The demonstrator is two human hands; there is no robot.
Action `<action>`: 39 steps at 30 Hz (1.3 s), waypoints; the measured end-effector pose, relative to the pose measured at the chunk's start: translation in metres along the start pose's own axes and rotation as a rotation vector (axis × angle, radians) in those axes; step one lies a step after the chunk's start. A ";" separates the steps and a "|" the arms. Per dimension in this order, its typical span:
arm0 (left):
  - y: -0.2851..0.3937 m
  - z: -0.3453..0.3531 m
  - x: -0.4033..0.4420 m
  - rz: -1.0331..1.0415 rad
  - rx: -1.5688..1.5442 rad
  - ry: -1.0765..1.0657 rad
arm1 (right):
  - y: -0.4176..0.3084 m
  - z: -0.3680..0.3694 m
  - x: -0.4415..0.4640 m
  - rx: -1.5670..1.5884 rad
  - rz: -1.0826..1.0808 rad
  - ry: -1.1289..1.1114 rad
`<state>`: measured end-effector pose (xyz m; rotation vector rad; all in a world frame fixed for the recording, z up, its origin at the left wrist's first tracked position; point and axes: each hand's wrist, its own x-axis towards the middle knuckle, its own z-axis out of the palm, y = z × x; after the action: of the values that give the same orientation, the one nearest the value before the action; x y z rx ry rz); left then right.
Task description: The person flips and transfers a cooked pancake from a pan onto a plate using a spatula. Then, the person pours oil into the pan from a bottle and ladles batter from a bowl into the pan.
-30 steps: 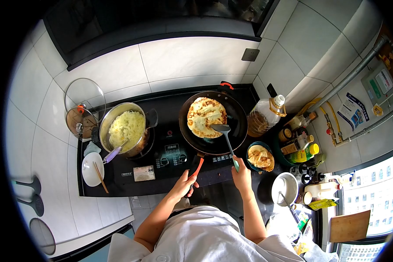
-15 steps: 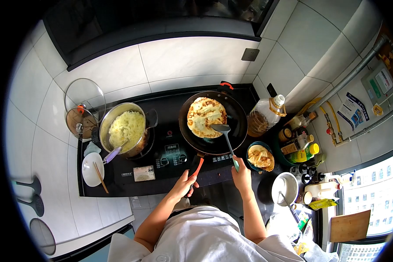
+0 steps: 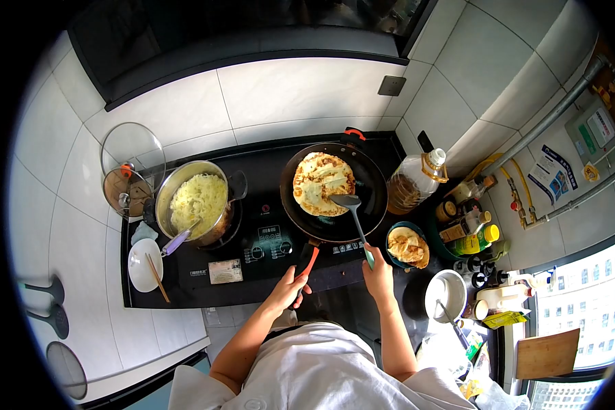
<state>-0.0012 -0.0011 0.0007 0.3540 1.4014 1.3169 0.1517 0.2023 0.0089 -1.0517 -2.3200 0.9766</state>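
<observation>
A browned flatbread (image 3: 321,181) lies in the left part of a dark frying pan (image 3: 370,205) on the cooktop. My left hand (image 3: 289,290) is closed around the pan's red and black handle (image 3: 309,260). My right hand (image 3: 377,275) grips the pale green handle of a spatula (image 3: 347,201), whose grey blade rests on the flatbread's lower right edge. To the right of that hand, a dark teal bowl (image 3: 394,230) holds folded, browned flatbread pieces (image 3: 408,246).
On the left burner stands a pot (image 3: 162,205) of shredded pale vegetable, a purple-handled utensil (image 3: 178,242) leaning in it. Chopsticks (image 3: 158,277) cross a white bowl (image 3: 141,266). An oil jug (image 3: 410,183), several bottles (image 3: 475,239) and a small saucepan (image 3: 428,301) crowd the right.
</observation>
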 end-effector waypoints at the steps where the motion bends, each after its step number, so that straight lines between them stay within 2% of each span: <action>1: 0.000 0.000 0.000 0.004 0.000 -0.001 | 0.000 0.000 0.000 -0.002 0.000 0.000; 5: -0.002 0.000 0.001 0.021 -0.005 -0.002 | -0.008 -0.005 0.000 0.000 0.102 -0.069; 8: -0.001 0.000 0.001 0.029 -0.007 -0.001 | -0.009 -0.005 0.001 0.003 0.104 -0.068; 11: -0.001 -0.001 0.001 0.027 -0.006 -0.005 | -0.001 0.000 0.001 0.003 -0.019 0.010; 39: -0.001 -0.001 0.001 0.017 -0.003 -0.008 | 0.000 0.000 0.000 -0.020 0.034 -0.012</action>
<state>-0.0018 -0.0008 -0.0006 0.3697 1.3920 1.3298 0.1519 0.2022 0.0089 -1.0995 -2.3336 0.9770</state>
